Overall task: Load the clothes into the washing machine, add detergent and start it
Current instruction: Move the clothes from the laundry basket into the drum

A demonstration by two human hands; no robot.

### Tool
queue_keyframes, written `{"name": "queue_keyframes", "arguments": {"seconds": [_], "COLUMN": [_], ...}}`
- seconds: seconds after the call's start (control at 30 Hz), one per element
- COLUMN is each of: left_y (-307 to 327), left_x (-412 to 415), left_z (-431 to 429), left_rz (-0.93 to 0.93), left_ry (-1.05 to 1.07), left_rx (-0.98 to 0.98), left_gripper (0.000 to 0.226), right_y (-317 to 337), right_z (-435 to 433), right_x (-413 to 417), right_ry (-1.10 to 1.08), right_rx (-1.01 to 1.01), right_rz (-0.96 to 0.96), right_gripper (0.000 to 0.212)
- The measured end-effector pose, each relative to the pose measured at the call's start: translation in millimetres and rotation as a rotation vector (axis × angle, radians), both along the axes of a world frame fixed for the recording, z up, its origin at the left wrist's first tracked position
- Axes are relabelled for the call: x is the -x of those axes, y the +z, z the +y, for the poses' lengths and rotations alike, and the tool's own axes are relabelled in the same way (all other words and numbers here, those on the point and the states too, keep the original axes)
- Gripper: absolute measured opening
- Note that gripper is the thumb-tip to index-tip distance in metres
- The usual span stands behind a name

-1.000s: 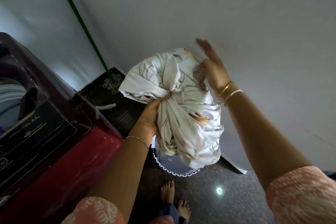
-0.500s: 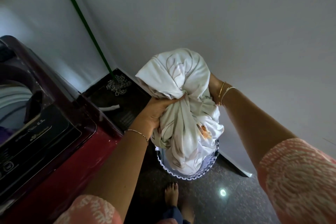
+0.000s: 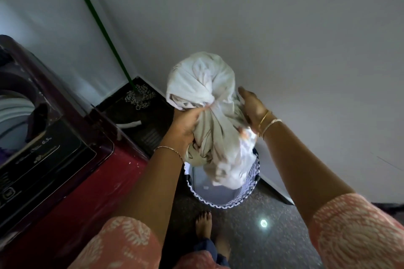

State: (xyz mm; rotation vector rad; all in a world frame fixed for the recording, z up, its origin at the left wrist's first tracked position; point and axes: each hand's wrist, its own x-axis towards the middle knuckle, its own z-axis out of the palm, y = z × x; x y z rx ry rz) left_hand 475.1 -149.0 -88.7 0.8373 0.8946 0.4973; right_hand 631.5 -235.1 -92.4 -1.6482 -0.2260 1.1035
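Observation:
A bunched white cloth [image 3: 203, 85] with faint orange print hangs over the white laundry basket [image 3: 220, 202], its lower end still inside the rim. My left hand [image 3: 185, 125] grips the cloth at its twisted middle. My right hand [image 3: 251, 106] lies against the bundle's right side with fairly straight fingers. The red top-loading washing machine [image 3: 91, 177] stands at the left, and its drum opening [image 3: 15, 113] shows at the frame's left edge.
A green-handled mop [image 3: 99, 26] leans in the corner, its stringy head [image 3: 140, 96] on the dark floor behind the machine. White walls close in behind and to the right. My bare feet [image 3: 203, 224] stand just in front of the basket.
My right hand came down from above and settled on the bundle's right side. The cloth has been gathered into a tighter ball, and my left hand has kept its grip.

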Motion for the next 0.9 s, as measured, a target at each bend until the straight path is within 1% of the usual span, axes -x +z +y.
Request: {"name": "queue_keyframes", "arguments": {"seconds": [0.03, 0.07, 0.13, 0.2, 0.23, 0.27, 0.3, 0.33, 0.37, 0.4, 0.47, 0.53, 0.57, 0.63, 0.7, 0.83, 0.9], "left_y": [-6, -9, -10, -6, -3, 2, 8, 14, 19, 26, 48, 63, 68, 79, 89, 106, 118], "left_x": [-2, -2, -4, -3, -3, -3, -3, -2, -2, 0, 5, 13, 17, 27, 38, 61, 74], "left_z": [1, 3, 4, -1, -5, -9, -15, -21, -26, -33, -48, -64, -70, -80, -87, -96, -96], "left_rz": [0.000, -0.006, -0.057, -0.099, -0.113, -0.125, -0.131, -0.156, -0.191, -0.234, -0.277, -0.328, -0.361, -0.416, -0.429, -0.483, -0.496], "left_ry": [0.076, 0.155, 0.239, 0.256, 0.263, 0.260, 0.250, 0.242, 0.230, 0.196, 0.103, 0.038, 0.012, -0.035, -0.016, 0.014, 0.053], "left_rx": [0.007, 0.019, 0.062, 0.091, 0.098, 0.102, 0.100, 0.099, 0.110, 0.121, 0.138, 0.155, 0.170, 0.208, 0.219, 0.177, 0.144], "left_gripper": [0.094, 0.093, 0.093, 0.091, 0.085, 0.082, 0.082, 0.085, 0.085, 0.083, 0.070, 0.053, 0.053, 0.061, 0.065, 0.064, 0.064], "right_y": [-36, -55, -48, -52, -52, -46, -41, -36, -28, -13, 7, 24, 32, 50, 69, 92, 105], "right_z": [-7, -15, -36, -57, -64, -70, -75, -76, -77, -81, -85, -94, -97, -103, -106, -106, -102], "right_x": [-7, -7, 14, 30, 34, 43, 49, 54, 58, 65, 73, 77, 79, 85, 91, 109, 120], "right_ry": [-0.043, -0.083, -0.141, -0.224, -0.258, -0.299, -0.347, -0.354, -0.376, -0.401, -0.467, -0.513, -0.514, -0.511, -0.486, -0.442, -0.384], "right_rx": [0.006, 0.022, 0.068, 0.032, 0.003, 0.007, -0.010, -0.044, -0.132, -0.168, -0.295, -0.443, -0.502, -0.565, -0.625, -0.670, -0.670], "right_rz": [-0.007, 0.013, 0.095, 0.287, 0.389, 0.459, 0.505, 0.490, 0.522, 0.537, 0.598, 0.615, 0.618, 0.609, 0.593, 0.614, 0.608], "right_gripper": [0.077, 0.078, 0.072, 0.055, 0.052, 0.056, 0.063, 0.061, 0.056, 0.053, 0.051, 0.060, 0.063, 0.065, 0.068, 0.068, 0.068]}}
